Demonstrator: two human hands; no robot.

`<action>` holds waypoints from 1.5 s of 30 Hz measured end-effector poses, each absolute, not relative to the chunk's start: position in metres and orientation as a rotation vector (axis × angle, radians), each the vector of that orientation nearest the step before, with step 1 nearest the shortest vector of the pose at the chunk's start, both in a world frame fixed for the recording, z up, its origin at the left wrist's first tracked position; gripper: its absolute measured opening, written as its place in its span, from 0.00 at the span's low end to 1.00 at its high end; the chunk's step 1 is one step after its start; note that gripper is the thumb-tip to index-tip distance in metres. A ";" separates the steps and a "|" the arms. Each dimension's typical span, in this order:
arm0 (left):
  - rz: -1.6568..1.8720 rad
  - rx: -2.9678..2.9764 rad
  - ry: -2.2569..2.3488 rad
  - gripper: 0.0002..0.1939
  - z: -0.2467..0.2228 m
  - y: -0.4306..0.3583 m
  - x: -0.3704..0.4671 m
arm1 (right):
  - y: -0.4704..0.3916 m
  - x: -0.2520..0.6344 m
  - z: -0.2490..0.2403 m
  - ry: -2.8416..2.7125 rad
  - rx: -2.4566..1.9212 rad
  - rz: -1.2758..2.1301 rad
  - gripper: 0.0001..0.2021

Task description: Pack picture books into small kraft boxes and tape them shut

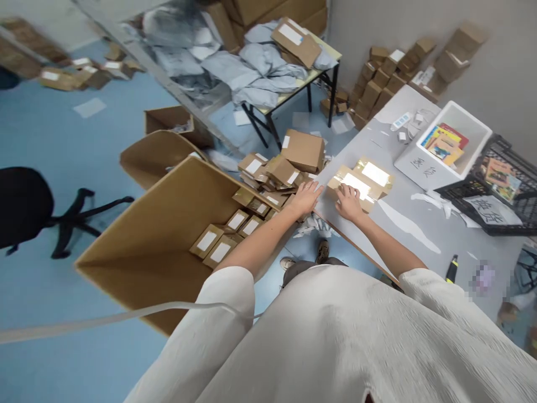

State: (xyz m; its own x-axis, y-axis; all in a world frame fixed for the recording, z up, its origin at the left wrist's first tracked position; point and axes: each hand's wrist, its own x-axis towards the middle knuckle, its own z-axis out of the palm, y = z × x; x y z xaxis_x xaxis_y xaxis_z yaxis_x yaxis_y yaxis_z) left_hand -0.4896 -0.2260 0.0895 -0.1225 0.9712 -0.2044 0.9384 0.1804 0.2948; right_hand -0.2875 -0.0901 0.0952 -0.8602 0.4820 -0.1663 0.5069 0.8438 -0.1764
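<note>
**Resting fingers on a labelled carton at the surface's corner**

Head view: the right hand [349,202] lies on the near carton [335,182], fingers partly curled over its top; whether they grip or merely rest, I cannot tell. That carton sits on the surface [377,140], against the far carton [376,174] just beyond the hand. Both shipping labels face up, probably so they can be read.

The left hand [305,198] has spread fingers and seems to hold nothing. It reaches to the surface's corner, perhaps for support, though contact is unclear. Left of it stands a large open-topped cardboard box [163,229], apparently placed within reach; small labelled boxes [207,240] inside also lie mostly label-up.

Right of the right hand, a foam box [419,163] and a black crate [455,197] hold booklets; their handwritten markings suggest sorting. Beside the right forearm lies a utility knife [452,270], likely handy for tape.
</note>
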 end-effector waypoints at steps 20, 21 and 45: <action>0.200 0.895 2.542 0.38 0.056 -0.568 -0.606 | -0.313 -0.518 0.077 2.869 -0.118 -0.431 0.33; 0.208 0.870 2.545 0.38 0.053 -0.575 -0.607 | -0.320 -0.523 0.074 2.848 -0.115 -0.424 0.33; 0.505 0.250 2.483 0.36 -0.132 -0.549 -0.632 | -0.360 -0.728 -0.213 2.509 0.336 -0.423 0.37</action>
State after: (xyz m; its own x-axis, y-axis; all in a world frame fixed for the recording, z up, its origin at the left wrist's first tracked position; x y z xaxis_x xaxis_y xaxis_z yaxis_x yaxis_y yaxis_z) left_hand -0.6315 -0.5495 -0.1320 -0.8103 0.2861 -0.5115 0.0636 0.9105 0.4086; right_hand -0.7277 -0.3600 -0.2128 -0.8078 0.1457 -0.5712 0.3248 0.9186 -0.2250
